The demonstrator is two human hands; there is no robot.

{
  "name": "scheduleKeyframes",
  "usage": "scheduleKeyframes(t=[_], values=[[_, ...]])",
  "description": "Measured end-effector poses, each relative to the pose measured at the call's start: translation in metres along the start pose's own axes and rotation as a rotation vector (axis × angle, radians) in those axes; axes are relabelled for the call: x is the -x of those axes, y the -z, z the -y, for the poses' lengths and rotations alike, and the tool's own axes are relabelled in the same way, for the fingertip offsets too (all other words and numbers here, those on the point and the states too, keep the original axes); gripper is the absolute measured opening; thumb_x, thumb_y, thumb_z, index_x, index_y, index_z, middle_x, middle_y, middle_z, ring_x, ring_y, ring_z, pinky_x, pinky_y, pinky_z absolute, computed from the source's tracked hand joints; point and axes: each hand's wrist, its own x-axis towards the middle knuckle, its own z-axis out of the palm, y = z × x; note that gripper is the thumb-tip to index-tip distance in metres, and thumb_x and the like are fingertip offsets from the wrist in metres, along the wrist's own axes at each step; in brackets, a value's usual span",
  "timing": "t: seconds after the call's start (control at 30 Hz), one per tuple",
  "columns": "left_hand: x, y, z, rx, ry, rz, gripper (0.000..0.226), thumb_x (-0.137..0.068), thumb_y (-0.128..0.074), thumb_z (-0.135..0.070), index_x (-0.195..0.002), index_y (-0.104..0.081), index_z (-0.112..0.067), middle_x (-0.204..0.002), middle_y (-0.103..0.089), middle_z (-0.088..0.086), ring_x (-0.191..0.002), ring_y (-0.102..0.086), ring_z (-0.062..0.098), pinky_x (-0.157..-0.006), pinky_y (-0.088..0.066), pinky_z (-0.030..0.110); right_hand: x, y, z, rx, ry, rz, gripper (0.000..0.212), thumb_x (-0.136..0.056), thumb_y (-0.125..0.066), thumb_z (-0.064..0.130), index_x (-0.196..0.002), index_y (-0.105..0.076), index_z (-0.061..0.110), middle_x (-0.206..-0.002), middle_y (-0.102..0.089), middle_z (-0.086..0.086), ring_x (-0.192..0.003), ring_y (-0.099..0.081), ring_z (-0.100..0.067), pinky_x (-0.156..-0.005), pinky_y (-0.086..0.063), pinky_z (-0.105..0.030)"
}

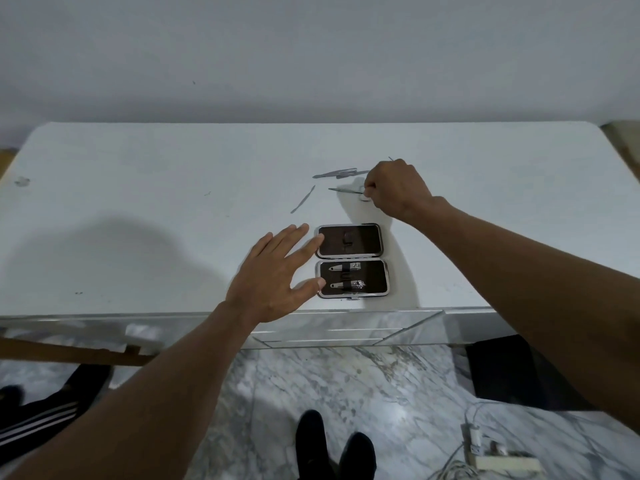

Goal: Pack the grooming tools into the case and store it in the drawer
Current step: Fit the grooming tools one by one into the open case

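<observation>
On the tabletop: your whole work area sits here, largest thing first.
Tabletop (138, 209): white and broad, against a pale wall, with mirrored drawer fronts along its near edge.
Case (351, 260): lies open and flat near the front edge, the lid half farther from you, the base half nearer.
Left hand (277, 271): yours is spread wide, palm down, fingertips touching the case's left rim; it holds nothing.
Right hand (394, 190): yours is closed in a pinch on a thin pointed tool (346, 190), well behind the case, its tip pointing left.
Nail clippers (346, 276): two, strapped side by side in the base half.
Loose tools (341, 173): a small cluster lying beyond your right hand's tool.
Single file (303, 199): a slim strip lying diagonally, left of the others.
</observation>
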Motion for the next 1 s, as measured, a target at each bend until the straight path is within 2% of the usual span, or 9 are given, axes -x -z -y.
scheduleKeyframes(t=[0.07, 0.13, 0.27, 0.4, 0.6, 0.67, 0.77, 1.0], values=[[0.0, 0.0, 0.0, -0.002, -0.002, -0.003, 0.071, -0.09, -0.032, -0.067, -0.153, -0.017, -0.036, -0.162, -0.016, -0.005, -0.149, -0.008, 0.012, -0.121, -0.01, 0.038, -0.007, -0.003, 0.004, 0.023, 0.003, 0.03, 0.014, -0.083, -0.061, 0.014, -0.088, -0.071, 0.005, -0.085, -0.073, -0.018, -0.083, -0.066, -0.037, -0.077, -0.056, -0.039], [0.0, 0.0, 0.0, -0.002, -0.001, -0.006, 0.071, -0.09, -0.032, -0.066, -0.153, -0.018, -0.036, -0.162, -0.016, -0.005, -0.149, -0.009, 0.012, -0.121, -0.009, 0.037, -0.011, -0.005, 0.008, 0.047, 0.005, 0.046, 0.015, -0.081, -0.061, 0.011, -0.091, -0.069, 0.004, -0.089, -0.071, -0.019, -0.085, -0.065, -0.038, -0.076, -0.055, -0.037], [0.0, 0.001, -0.001, 0.01, 0.0, -0.009, 0.071, -0.09, -0.032, -0.066, -0.153, -0.018, -0.036, -0.162, -0.017, -0.005, -0.149, -0.009, 0.012, -0.121, -0.009, 0.037, -0.013, -0.007, 0.01, 0.129, 0.021, 0.042, 0.019, -0.086, -0.052, 0.006, -0.099, -0.064, 0.0, -0.096, -0.065, -0.022, -0.087, -0.062, -0.039, -0.065, -0.042, -0.032], [0.0, 0.0, -0.001, 0.005, 0.002, -0.01, 0.071, -0.09, -0.032, -0.067, -0.153, -0.018, -0.036, -0.162, -0.017, -0.004, -0.149, -0.011, 0.012, -0.121, -0.011, 0.039, -0.011, -0.007, 0.011, 0.208, 0.08, 0.062, 0.014, -0.087, -0.05, 0.008, -0.09, -0.061, 0.001, -0.092, -0.065, -0.022, -0.072, -0.053, -0.033, -0.062, -0.039, -0.032], [-0.001, 0.0, 0.001, -0.018, -0.003, -0.008, 0.071, -0.09, -0.03, -0.067, -0.153, -0.017, -0.036, -0.162, -0.018, -0.003, -0.149, -0.011, 0.014, -0.12, -0.011, 0.039, 0.005, -0.007, 0.004, 0.21, 0.105, 0.049, 0.011, -0.083, -0.051, 0.009, -0.075, -0.057, 0.005, -0.083, -0.065, -0.017, -0.078, -0.062, -0.038, -0.064, -0.046, -0.034], [-0.001, 0.0, 0.001, -0.026, -0.005, -0.006, 0.071, -0.09, -0.029, -0.067, -0.153, -0.018, -0.035, -0.161, -0.019, -0.003, -0.149, -0.012, 0.014, -0.12, -0.013, 0.04, 0.019, -0.003, 0.002, 0.203, 0.119, 0.049, 0.013, -0.08, -0.051, 0.008, -0.076, -0.061, 0.002, -0.083, -0.067, -0.018, -0.075, -0.062, -0.039, -0.067, -0.052, -0.039], [-0.001, -0.001, 0.0, -0.035, -0.002, -0.002, 0.071, -0.09, -0.028, -0.068, -0.153, -0.017, -0.036, -0.162, -0.018, -0.003, -0.149, -0.012, 0.014, -0.12, -0.012, 0.04, 0.045, 0.003, 0.001, 0.207, 0.147, 0.048, 0.014, -0.081, -0.051, 0.01, -0.079, -0.063, 0.002, -0.084, -0.066, -0.018, -0.076, -0.061, -0.039, -0.071, -0.054, -0.044], [0.0, -0.001, -0.003, -0.045, -0.007, -0.012, 0.07, -0.091, -0.027, -0.066, -0.153, -0.016, -0.035, -0.161, -0.02, -0.001, -0.149, -0.013, 0.016, -0.119, -0.011, 0.04, 0.107, 0.003, -0.003, 0.229, 0.209, 0.025, 0.018, -0.085, -0.049, 0.013, -0.08, -0.062, 0.002, -0.083, -0.063, -0.017, -0.072, -0.058, -0.039, -0.067, -0.053, -0.043]])
